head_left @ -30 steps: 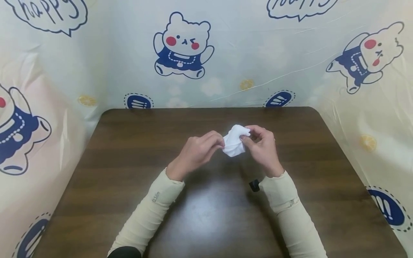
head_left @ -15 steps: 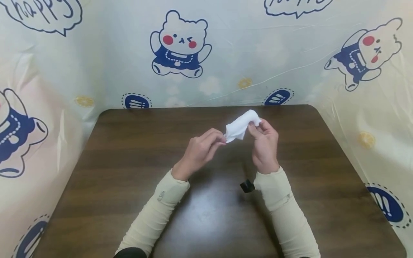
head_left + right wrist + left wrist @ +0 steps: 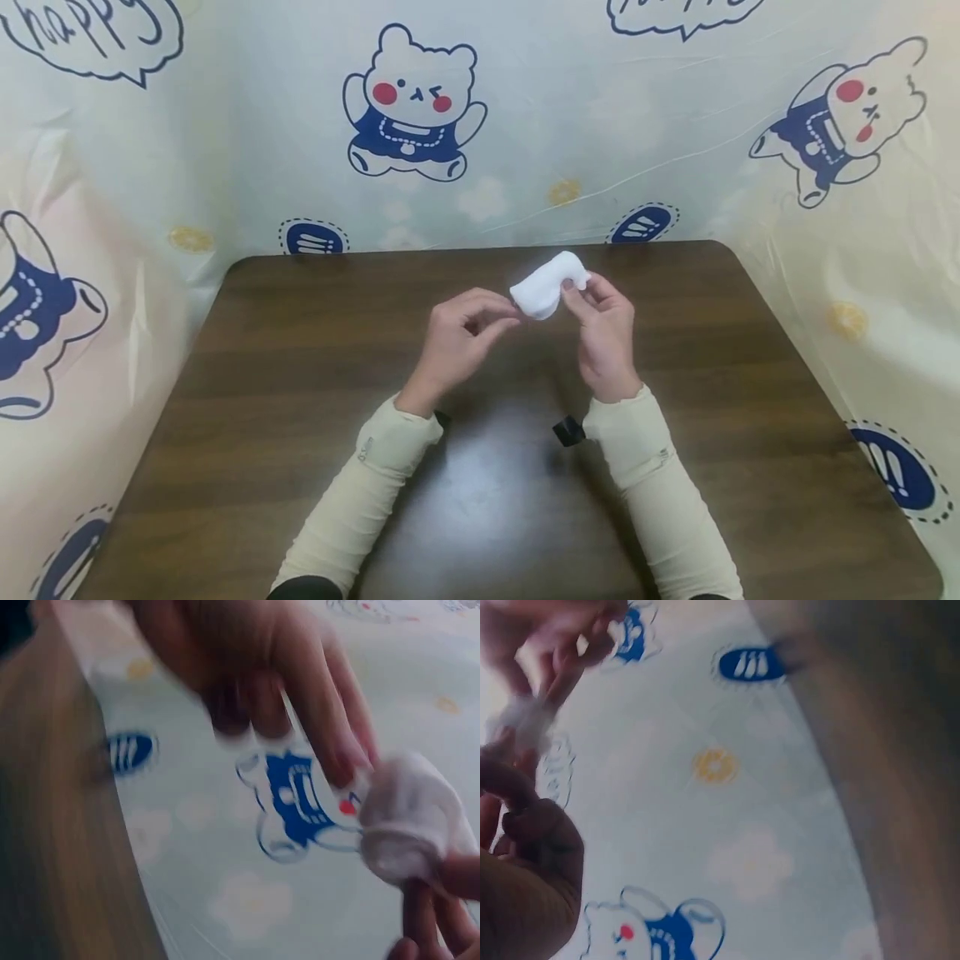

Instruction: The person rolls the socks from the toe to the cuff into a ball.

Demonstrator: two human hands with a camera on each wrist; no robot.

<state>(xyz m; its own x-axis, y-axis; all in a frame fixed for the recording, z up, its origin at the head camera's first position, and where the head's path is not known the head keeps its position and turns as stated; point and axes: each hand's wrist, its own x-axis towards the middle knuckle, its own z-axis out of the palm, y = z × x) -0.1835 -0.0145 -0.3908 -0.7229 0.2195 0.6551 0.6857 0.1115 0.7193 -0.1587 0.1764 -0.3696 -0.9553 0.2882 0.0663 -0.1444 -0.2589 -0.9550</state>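
Observation:
A small piece of soft white cloth, bunched and rounded, is raised over the far part of the table. My right hand pinches its right end between thumb and fingers. Beside the other end is my left hand, with fingers stretched out and thumb spread a little below them. The right wrist view shows the cloth as a rolled shape with folded layers, and the left hand pointing its fingertips at its edge. In the left wrist view the cloth is blurred, between both hands.
The hands work over a dark brown wooden table with rounded far corners. Behind and beside it hangs a pale curtain printed with bears. Black wrist cameras stick out at the pale sleeves.
The cloth was held at both ends and drawn out longer, while moving up and away. Now its left end has come free of the left fingers and it has curled shorter in my right hand.

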